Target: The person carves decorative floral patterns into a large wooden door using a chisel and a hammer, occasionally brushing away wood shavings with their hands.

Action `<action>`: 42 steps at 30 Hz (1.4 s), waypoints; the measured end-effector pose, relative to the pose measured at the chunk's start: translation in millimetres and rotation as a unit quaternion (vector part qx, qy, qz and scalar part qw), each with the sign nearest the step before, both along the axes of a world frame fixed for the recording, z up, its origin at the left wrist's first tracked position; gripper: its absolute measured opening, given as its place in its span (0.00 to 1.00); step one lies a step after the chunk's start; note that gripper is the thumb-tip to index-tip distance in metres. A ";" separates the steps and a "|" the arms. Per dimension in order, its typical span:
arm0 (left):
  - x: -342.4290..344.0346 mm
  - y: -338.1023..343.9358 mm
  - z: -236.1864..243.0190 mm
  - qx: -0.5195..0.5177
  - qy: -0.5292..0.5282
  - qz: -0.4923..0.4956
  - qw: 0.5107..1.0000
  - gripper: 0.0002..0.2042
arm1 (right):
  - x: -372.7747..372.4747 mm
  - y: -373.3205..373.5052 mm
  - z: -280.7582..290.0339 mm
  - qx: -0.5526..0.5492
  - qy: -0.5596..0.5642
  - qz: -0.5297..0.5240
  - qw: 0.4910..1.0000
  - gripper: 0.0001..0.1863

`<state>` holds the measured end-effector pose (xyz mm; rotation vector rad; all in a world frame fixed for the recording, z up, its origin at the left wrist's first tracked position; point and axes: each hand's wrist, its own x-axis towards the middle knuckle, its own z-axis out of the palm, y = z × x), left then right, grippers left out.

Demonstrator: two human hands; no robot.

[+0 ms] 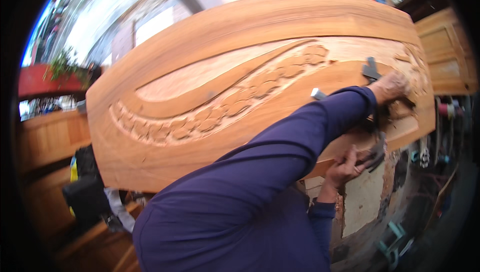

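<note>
- carving seems in hand on the wooden panel [280, 17]
- left hand [392, 86] curled, cannot tell whether gripping
- right hand [345, 168] holds dark tool [376, 156]
- next likely calls for steady aim

The panel [210, 97] lies free leftward; a sleeve [265, 147] blocks rightward.

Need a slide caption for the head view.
Left hand over a carved wooden panel, right hand at its near edge.
</note>
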<state>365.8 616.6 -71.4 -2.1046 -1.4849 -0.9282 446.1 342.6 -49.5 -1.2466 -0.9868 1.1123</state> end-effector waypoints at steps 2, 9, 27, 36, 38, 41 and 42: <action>-20.6 -10.4 21.0 0.092 -0.097 -0.010 0.991 0.07 | -4.0 -1.3 2.6 0.011 0.021 0.026 0.999 0.44; -128.3 -135.4 94.1 0.209 -0.478 0.000 0.853 0.25 | -5.2 -5.3 1.7 0.011 0.029 0.100 0.995 0.39; -298.9 -369.1 42.4 0.222 -0.638 -0.011 0.738 0.16 | -11.7 -2.1 5.4 0.033 -0.014 0.149 0.988 0.33; -304.7 -357.3 29.6 0.256 -0.598 0.049 0.758 0.14 | -3.6 0.8 -1.8 0.028 -0.016 0.147 0.989 0.35; -297.7 -357.2 31.3 0.261 -0.593 0.060 0.759 0.14 | -5.7 -1.0 -0.5 0.027 -0.029 0.138 0.990 0.35; -287.3 -355.0 34.8 0.250 -0.577 0.061 0.775 0.13 | -13.4 -7.0 6.0 0.043 -0.058 0.142 0.987 0.35; -284.8 -354.2 34.0 0.239 -0.571 0.071 0.783 0.11 | -12.4 -7.6 7.2 0.049 -0.073 0.161 0.983 0.35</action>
